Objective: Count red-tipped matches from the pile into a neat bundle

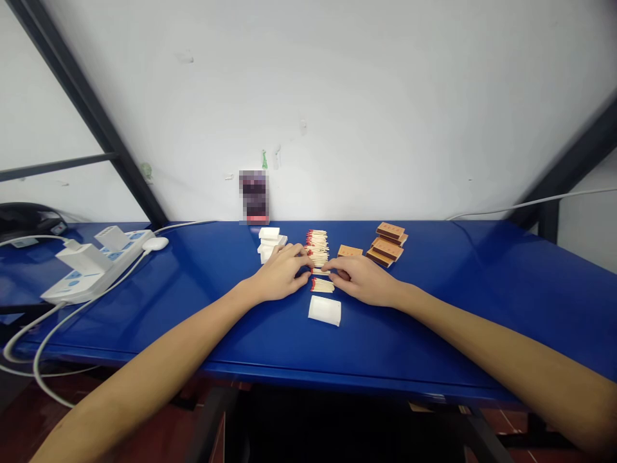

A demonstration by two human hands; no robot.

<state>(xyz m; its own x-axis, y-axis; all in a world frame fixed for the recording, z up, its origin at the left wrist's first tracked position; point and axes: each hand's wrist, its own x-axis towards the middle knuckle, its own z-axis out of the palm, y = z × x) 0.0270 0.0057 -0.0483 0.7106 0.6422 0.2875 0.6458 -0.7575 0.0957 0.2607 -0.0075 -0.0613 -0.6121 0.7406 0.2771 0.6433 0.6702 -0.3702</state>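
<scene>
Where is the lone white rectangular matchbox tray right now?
The white tray lies below and slightly right of centre in the head view, on the blue tabletop, on the near side of the small row of red-tipped wooden matches.

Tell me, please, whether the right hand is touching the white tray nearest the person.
Apart: the head view shows bare blue table between the right hand and the white tray.

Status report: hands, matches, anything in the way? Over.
Left hand and right hand at opposite ends of some matches. Separate match bunch nearer camera, then white tray. Nothing visibly in the way.
</scene>
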